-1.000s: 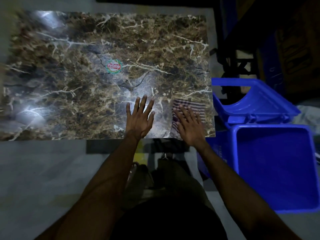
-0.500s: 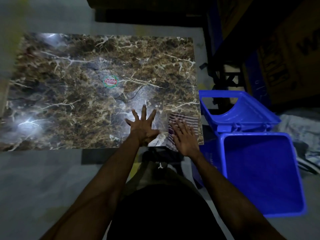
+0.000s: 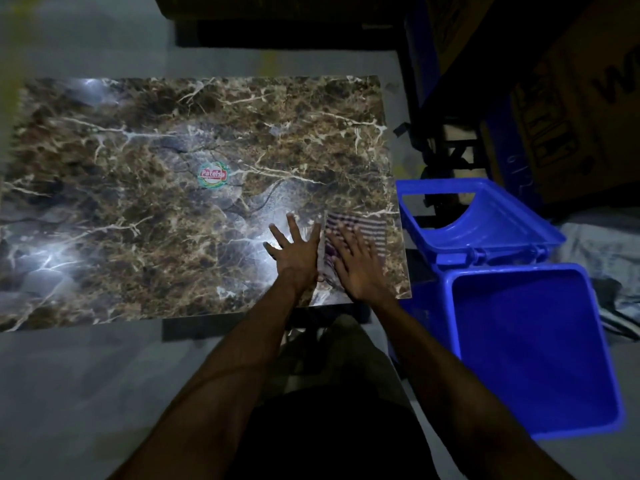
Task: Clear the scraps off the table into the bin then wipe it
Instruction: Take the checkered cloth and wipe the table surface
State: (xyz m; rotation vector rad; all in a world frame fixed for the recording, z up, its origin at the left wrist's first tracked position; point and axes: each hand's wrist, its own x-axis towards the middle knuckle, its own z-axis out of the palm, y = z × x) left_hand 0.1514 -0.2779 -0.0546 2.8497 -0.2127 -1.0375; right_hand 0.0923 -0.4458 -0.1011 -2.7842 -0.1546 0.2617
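The brown marble-patterned table point(image 3: 145, 209) fills the left and middle of the head view. A striped cloth point(image 3: 372, 230) lies flat near the table's front right corner. My right hand point(image 3: 356, 265) presses on the cloth with straight, spread fingers. Just left of it, my left hand point(image 3: 296, 252) rests flat on the bare tabletop, fingers spread, its edge close to the cloth. The blue bin point(image 3: 533, 344) stands open on the floor right of the table, its hinged lid point(image 3: 485, 220) tipped back. No scraps show on the table.
A round red and green sticker point(image 3: 213, 174) sits near the table's middle. Cardboard boxes point(image 3: 571, 98) and dark furniture crowd the back right. Crumpled cloth point(image 3: 609, 251) lies on the floor beyond the bin. Grey floor runs along the near side.
The view has shifted so the table sits lower and smaller in frame. My left hand has slid right, closer to the cloth. My right hand stays pressed on the cloth.
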